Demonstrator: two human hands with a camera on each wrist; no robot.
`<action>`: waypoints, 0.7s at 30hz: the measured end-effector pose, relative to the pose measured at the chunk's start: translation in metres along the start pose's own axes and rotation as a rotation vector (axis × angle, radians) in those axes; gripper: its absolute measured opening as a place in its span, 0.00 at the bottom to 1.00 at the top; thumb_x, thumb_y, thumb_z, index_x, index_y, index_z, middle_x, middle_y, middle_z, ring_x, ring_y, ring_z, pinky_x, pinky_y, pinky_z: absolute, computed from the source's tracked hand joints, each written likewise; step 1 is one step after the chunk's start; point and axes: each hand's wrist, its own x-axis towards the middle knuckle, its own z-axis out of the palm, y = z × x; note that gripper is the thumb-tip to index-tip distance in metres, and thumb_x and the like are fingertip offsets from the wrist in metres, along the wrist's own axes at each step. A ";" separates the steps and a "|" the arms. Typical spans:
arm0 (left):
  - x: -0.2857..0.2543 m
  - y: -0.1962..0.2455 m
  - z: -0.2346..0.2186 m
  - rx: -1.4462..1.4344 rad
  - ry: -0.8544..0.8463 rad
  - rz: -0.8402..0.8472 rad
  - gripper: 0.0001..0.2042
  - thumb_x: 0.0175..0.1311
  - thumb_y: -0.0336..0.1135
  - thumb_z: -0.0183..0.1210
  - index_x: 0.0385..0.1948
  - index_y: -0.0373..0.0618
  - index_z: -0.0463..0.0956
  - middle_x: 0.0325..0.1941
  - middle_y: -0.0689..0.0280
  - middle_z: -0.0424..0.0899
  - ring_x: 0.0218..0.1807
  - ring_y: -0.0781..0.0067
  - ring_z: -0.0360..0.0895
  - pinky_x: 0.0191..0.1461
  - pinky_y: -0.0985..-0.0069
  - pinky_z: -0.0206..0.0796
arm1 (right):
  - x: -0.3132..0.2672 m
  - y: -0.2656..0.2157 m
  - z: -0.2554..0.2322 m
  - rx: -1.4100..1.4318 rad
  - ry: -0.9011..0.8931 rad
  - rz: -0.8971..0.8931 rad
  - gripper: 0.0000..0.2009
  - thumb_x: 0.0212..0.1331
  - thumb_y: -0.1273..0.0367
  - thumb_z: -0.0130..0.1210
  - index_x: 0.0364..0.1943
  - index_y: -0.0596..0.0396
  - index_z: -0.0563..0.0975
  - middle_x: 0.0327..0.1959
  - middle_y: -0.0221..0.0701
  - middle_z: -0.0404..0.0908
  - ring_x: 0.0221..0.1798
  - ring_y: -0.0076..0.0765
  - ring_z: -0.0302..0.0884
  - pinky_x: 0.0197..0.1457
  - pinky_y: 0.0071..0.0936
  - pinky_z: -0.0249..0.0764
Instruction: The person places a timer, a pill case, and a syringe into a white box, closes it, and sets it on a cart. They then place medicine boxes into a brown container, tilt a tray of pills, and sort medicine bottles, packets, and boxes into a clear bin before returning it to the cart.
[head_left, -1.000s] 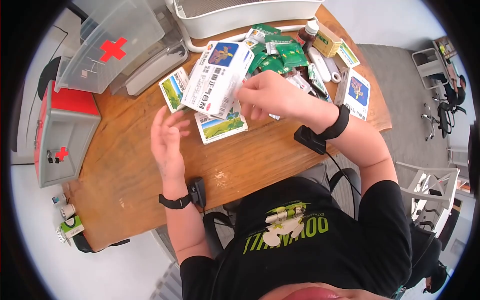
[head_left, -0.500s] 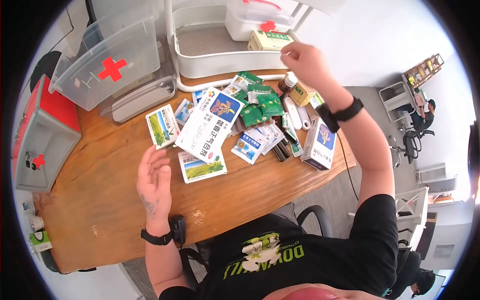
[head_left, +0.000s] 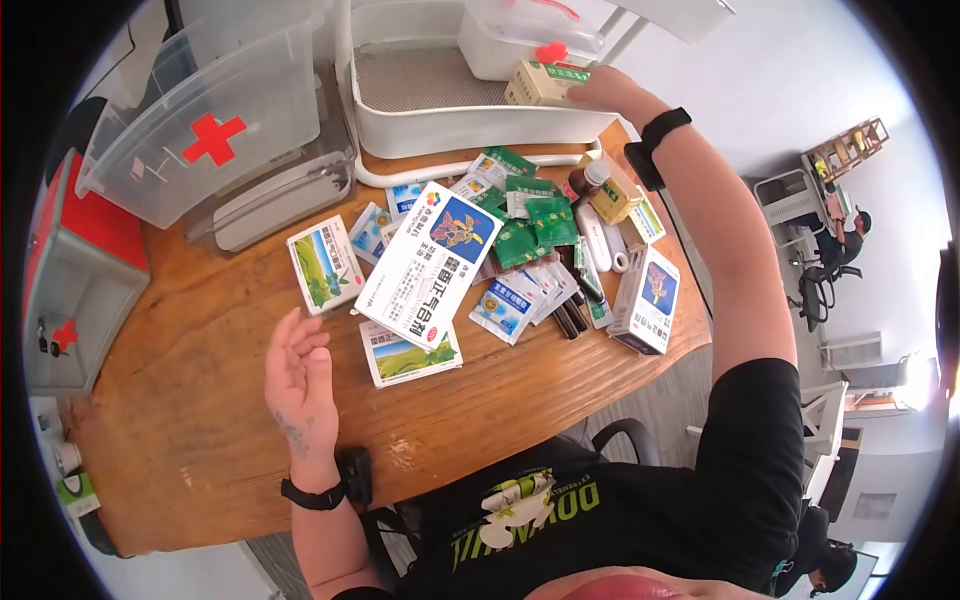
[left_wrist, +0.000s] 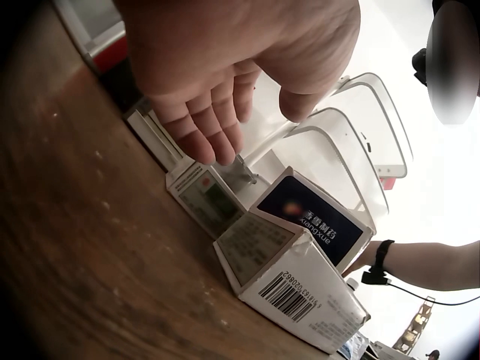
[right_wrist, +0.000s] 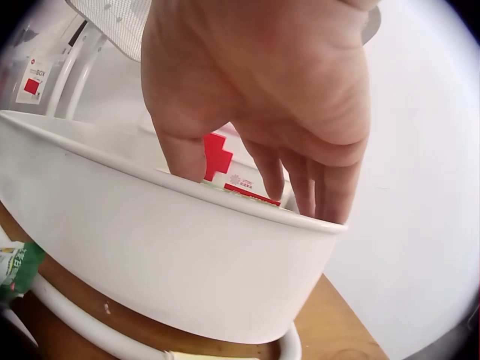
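Observation:
In the head view my right hand (head_left: 618,92) reaches over the white tray's rim and grips the end of a yellowish-green medicine box (head_left: 540,86). The right wrist view shows my thumb and fingers (right_wrist: 337,184) around that box, fingertips hidden behind the rim. My left hand (head_left: 303,400) hovers at the near left, palm inward, fingers relaxed, holding nothing. Nearest to it are a green-and-white box (head_left: 326,268) and another (head_left: 412,355), partly under a large white box with a blue picture (head_left: 430,265).
The white tray (head_left: 480,130) stands at the back, holding a lidded clear case (head_left: 520,45). Green sachets (head_left: 548,220), a brown bottle (head_left: 588,182) and a white box (head_left: 645,300) lie at the right. A clear bin (head_left: 250,110) and red-lidded case (head_left: 90,230) stand left.
My right hand has moved from over the white box to the medicine box in the tray. My left hand has drawn slightly away from the boxes. The head view has shifted.

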 end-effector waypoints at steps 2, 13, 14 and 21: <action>0.001 -0.002 -0.001 0.005 -0.008 -0.001 0.22 0.74 0.27 0.54 0.68 0.36 0.66 0.59 0.57 0.79 0.55 0.71 0.76 0.63 0.73 0.67 | 0.003 -0.004 0.003 0.038 -0.018 -0.008 0.27 0.54 0.48 0.59 0.41 0.62 0.84 0.43 0.47 0.86 0.46 0.51 0.84 0.50 0.42 0.78; 0.003 -0.003 0.001 0.020 -0.003 -0.045 0.22 0.73 0.26 0.54 0.68 0.36 0.66 0.59 0.54 0.79 0.55 0.70 0.76 0.63 0.73 0.68 | 0.033 0.008 0.022 0.613 -0.130 0.252 0.29 0.50 0.46 0.70 0.41 0.59 0.85 0.42 0.39 0.85 0.42 0.34 0.81 0.42 0.35 0.74; 0.004 -0.003 0.001 0.019 -0.003 -0.045 0.22 0.73 0.26 0.54 0.68 0.36 0.66 0.59 0.54 0.79 0.54 0.69 0.77 0.63 0.73 0.68 | 0.030 0.005 0.019 0.649 -0.139 0.245 0.27 0.52 0.48 0.69 0.43 0.59 0.85 0.41 0.36 0.85 0.40 0.31 0.81 0.41 0.31 0.75; 0.005 -0.004 0.002 0.042 0.008 -0.054 0.22 0.73 0.27 0.55 0.67 0.36 0.66 0.58 0.54 0.80 0.54 0.69 0.77 0.63 0.72 0.68 | 0.030 0.019 0.026 1.194 -0.181 0.025 0.20 0.60 0.61 0.67 0.50 0.62 0.82 0.48 0.35 0.86 0.46 0.28 0.86 0.48 0.27 0.83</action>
